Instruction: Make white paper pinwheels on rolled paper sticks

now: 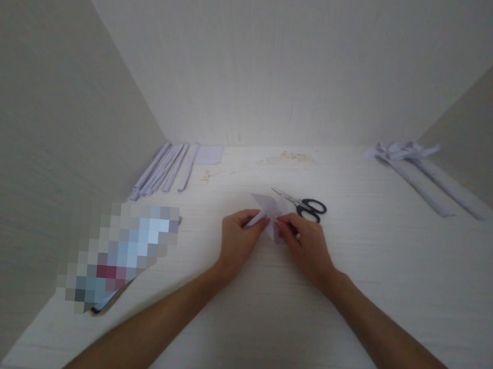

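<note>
Both of my hands pinch a small folded piece of pale lilac paper (269,208) at the middle of the white table (349,283). My left hand (238,242) grips its left edge between thumb and fingers. My right hand (305,245) grips its right lower edge the same way. The paper's pointed flaps stick up and away from my fingers. Black-handled scissors (303,205) lie flat just behind my right hand, blades pointing left, touching neither hand.
Several folded lilac paper strips (162,169) and a small paper square (208,154) lie at the back left. Finished paper pieces with long stems (418,172) lie at the back right. A blurred-out flat object (116,259) rests at the left. Walls enclose three sides.
</note>
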